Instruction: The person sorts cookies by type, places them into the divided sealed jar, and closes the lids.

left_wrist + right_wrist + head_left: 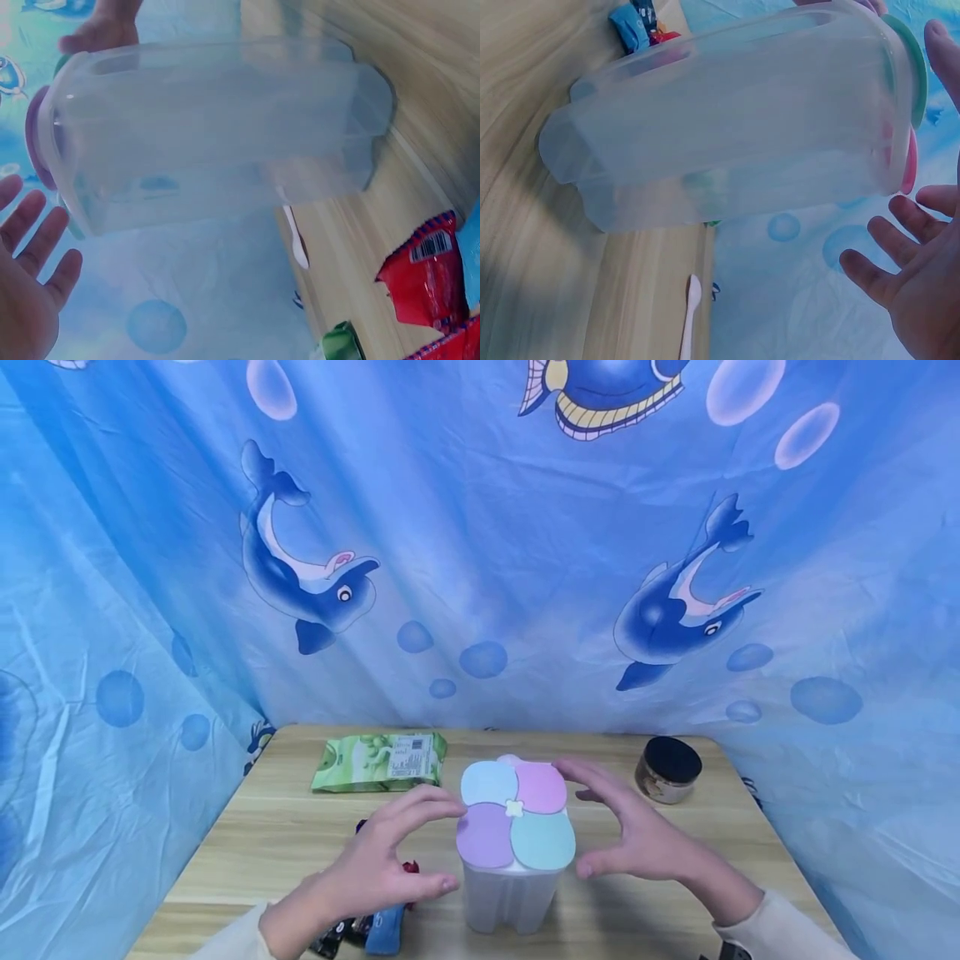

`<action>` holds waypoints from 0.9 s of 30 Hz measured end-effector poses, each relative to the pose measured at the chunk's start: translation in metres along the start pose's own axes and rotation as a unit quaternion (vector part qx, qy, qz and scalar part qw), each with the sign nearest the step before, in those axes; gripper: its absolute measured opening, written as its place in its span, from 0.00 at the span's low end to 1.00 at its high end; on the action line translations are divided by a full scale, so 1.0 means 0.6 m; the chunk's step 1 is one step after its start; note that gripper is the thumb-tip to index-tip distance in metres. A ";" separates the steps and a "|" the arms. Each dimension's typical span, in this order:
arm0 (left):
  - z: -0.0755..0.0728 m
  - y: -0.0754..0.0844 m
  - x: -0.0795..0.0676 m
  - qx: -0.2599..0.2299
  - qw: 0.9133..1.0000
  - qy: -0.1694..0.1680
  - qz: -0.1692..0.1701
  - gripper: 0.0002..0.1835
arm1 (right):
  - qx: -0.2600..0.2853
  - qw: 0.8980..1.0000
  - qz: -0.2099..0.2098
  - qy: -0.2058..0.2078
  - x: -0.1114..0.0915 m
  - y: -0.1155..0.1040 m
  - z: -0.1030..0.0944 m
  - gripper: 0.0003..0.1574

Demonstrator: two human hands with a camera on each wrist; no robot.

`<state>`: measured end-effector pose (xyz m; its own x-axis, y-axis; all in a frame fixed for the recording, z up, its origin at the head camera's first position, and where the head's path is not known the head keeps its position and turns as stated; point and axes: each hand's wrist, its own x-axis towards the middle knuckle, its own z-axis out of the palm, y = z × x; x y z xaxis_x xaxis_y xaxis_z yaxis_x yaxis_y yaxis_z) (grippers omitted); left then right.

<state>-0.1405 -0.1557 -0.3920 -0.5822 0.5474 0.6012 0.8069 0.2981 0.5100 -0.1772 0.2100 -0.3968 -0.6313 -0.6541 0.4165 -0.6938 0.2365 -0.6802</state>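
Observation:
A tall translucent storage container (510, 897) stands upright on the table, also large in the left wrist view (217, 135) and the right wrist view (727, 127). Its lid has four petal-shaped flaps: blue (487, 782), pink (543, 787), purple (486, 837) and green (544, 842). To the left of the lid is my left hand (386, 852), fingers spread and thumb apart. My right hand (637, 831) is spread likewise on the right. Fingertips of both hands come close to the lid's rim; whether they touch it I cannot tell. Neither hand grips anything.
A green snack bag (381, 762) lies at the table's back left. At the back right stands a dark-lidded jar (669, 768). Small packets (384, 930), including a red one (429, 277), lie partly behind my left hand. A pale spoon (690, 311) lies near the far edge.

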 end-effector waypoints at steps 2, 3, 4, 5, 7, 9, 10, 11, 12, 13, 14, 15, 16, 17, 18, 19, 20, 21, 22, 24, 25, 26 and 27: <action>0.003 0.002 0.002 -0.011 1.000 0.001 0.004 0.32 | 0.000 1.000 0.002 -0.003 0.000 0.003 0.004 0.65; 0.005 0.003 0.003 -0.016 1.000 0.002 0.005 0.31 | -0.002 1.000 0.003 -0.004 0.000 0.004 0.006 0.65; 0.006 0.003 0.004 -0.023 1.000 0.002 0.004 0.31 | -0.004 1.000 0.003 -0.005 0.000 0.004 0.007 0.65; 0.008 0.003 0.006 -0.030 1.000 0.002 0.006 0.30 | -0.005 1.000 0.004 -0.005 0.000 0.005 0.008 0.66; 0.010 0.003 0.007 -0.043 0.999 0.002 0.007 0.29 | -0.006 1.000 0.008 -0.004 0.001 0.005 0.009 0.66; 0.012 0.003 0.008 -0.051 0.999 0.004 0.006 0.27 | -0.009 1.000 0.010 -0.004 0.002 0.004 0.010 0.67; 0.012 0.002 0.008 -0.054 0.998 0.005 0.009 0.27 | -0.009 1.000 0.012 -0.004 0.003 0.004 0.009 0.68; 0.013 0.002 0.009 -0.057 0.998 0.007 0.013 0.26 | -0.008 1.000 0.015 -0.005 0.004 0.004 0.009 0.68; 0.014 0.001 0.009 -0.060 0.998 0.008 0.015 0.25 | -0.007 1.000 0.016 -0.006 0.004 0.005 0.008 0.68; 0.015 0.001 0.010 -0.062 0.998 0.008 0.016 0.24 | -0.006 1.000 0.017 -0.007 0.005 0.005 0.008 0.68; 0.015 0.000 0.011 -0.062 0.998 0.008 0.018 0.23 | -0.002 1.000 0.018 -0.008 0.005 0.005 0.007 0.68; 0.016 0.000 0.011 -0.063 0.998 0.009 0.019 0.22 | 0.001 1.000 0.019 -0.010 0.006 0.005 0.006 0.68; 0.016 -0.001 0.012 -0.063 0.998 0.010 0.022 0.21 | 0.006 1.000 0.021 -0.011 0.006 0.005 0.005 0.68; 0.017 -0.002 0.012 -0.063 0.998 0.010 0.024 0.21 | 0.011 1.000 0.024 -0.013 0.007 0.004 0.005 0.68; 0.017 -0.002 0.013 -0.063 0.998 0.011 0.024 0.20 | 0.017 0.999 0.027 -0.014 0.008 0.004 0.004 0.68; 0.018 -0.003 0.013 -0.062 0.998 0.011 0.023 0.19 | 0.024 0.999 0.030 -0.016 0.008 0.003 0.004 0.68; 0.018 -0.004 0.013 -0.063 0.998 0.010 0.022 0.18 | 0.031 0.999 0.033 -0.017 0.008 0.003 0.004 0.67; 0.018 -0.005 0.013 -0.064 0.998 0.009 0.020 0.18 | 0.036 0.999 0.035 -0.018 0.009 0.002 0.004 0.67; 0.019 -0.005 0.014 -0.065 0.998 0.008 0.018 0.18 | 0.040 0.998 0.037 -0.019 0.009 0.002 0.004 0.67; 0.019 -0.007 0.013 -0.067 0.998 0.002 0.007 0.18 | 0.049 0.998 0.037 -0.020 0.010 0.002 0.005 0.67; 0.019 -0.007 0.013 -0.067 0.998 -0.001 0.002 0.19 | 0.053 0.998 0.037 -0.020 0.010 0.002 0.005 0.67; 0.019 -0.008 0.013 -0.068 0.998 -0.004 -0.003 0.19 | 0.059 0.997 0.036 -0.020 0.010 0.002 0.005 0.67; 0.019 -0.008 0.012 -0.067 0.998 -0.007 -0.008 0.19 | 0.067 0.997 0.036 -0.021 0.010 0.003 0.006 0.67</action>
<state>-0.1478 -0.1443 -0.3970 -0.5931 0.5546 0.5836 0.7758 0.2000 0.5984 -0.1811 0.2039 -0.3979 -0.6608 -0.6689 0.3404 -0.5934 0.1878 -0.7827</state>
